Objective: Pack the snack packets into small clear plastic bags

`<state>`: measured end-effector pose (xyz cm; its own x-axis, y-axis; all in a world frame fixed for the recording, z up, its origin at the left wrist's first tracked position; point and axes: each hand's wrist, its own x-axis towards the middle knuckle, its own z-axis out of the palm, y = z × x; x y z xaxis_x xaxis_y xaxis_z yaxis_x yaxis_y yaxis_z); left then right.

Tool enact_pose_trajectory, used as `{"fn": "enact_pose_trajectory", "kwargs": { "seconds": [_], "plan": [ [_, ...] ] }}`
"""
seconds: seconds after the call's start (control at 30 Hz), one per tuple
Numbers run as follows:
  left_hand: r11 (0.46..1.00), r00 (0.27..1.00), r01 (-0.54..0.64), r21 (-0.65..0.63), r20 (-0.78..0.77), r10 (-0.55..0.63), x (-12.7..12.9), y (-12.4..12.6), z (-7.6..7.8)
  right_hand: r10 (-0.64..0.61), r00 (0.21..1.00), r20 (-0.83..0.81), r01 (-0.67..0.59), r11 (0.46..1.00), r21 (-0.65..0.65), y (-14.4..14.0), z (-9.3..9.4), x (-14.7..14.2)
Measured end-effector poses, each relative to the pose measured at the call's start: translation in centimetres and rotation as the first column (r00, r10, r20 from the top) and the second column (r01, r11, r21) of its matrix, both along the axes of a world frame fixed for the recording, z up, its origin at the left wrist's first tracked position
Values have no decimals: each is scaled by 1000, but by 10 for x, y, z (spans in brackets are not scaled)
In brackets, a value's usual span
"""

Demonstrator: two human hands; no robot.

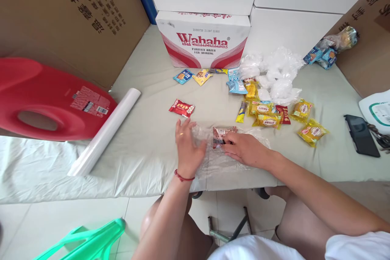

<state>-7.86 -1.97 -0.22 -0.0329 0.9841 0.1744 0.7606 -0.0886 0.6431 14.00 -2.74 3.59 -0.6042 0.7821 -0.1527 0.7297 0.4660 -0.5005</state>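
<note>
A clear plastic sheet or bag (217, 162) lies crumpled on the covered table in front of me. A dark red-brown snack packet (219, 134) rests on or in this plastic; I cannot tell which. My right hand (243, 149) has its curled fingers on the packet's right side, with the thumb side partly hidden. At the plastic's left edge, my left hand (189, 146) is open, its fingers apart. A ring and a red cord bracelet are on that hand and wrist. Just beyond it lies a red snack packet (182, 108).
Several yellow snack packets (267, 121), light blue packets (237, 86) and crumpled clear plastic bags (282, 77) lie to the back right. A Wahaha water carton (204, 42) stands behind. A white roll (105, 132) and red jug (55, 97) are left; a phone (362, 135) is right.
</note>
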Motion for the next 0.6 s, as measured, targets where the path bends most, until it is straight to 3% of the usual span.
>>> {"fn": "enact_pose_trajectory", "kwargs": {
  "seconds": [0.13,0.17,0.23,0.33,0.4,0.47,0.53,0.6],
  "plan": [
    [973,983,-133,189,151,105,-22,2,17,-140,990,-20,139,989,-47,1,-3,-2],
    [965,988,-92,247,142,58,-23,2,22,-131,991,-35,130,991,-37,1,-4,-3],
    [944,990,116,310,37,-134,-19,0,29,-69,995,-66,69,998,-2,3,-4,-2],
    [883,898,429,192,-199,-393,-4,-6,28,-79,993,-93,77,997,-19,5,-2,-1],
    [869,852,479,125,-306,-425,5,-10,22,-172,980,-104,163,983,-83,6,-1,1],
    [873,850,463,155,-355,-388,12,-14,18,-236,964,-124,220,967,-129,6,-2,3],
    [854,863,458,248,-353,-361,16,-15,16,-200,967,-157,186,978,-99,4,-4,6],
    [813,859,490,315,-336,-387,18,-14,15,-92,980,-174,97,995,20,2,-7,11]
  ]
}}
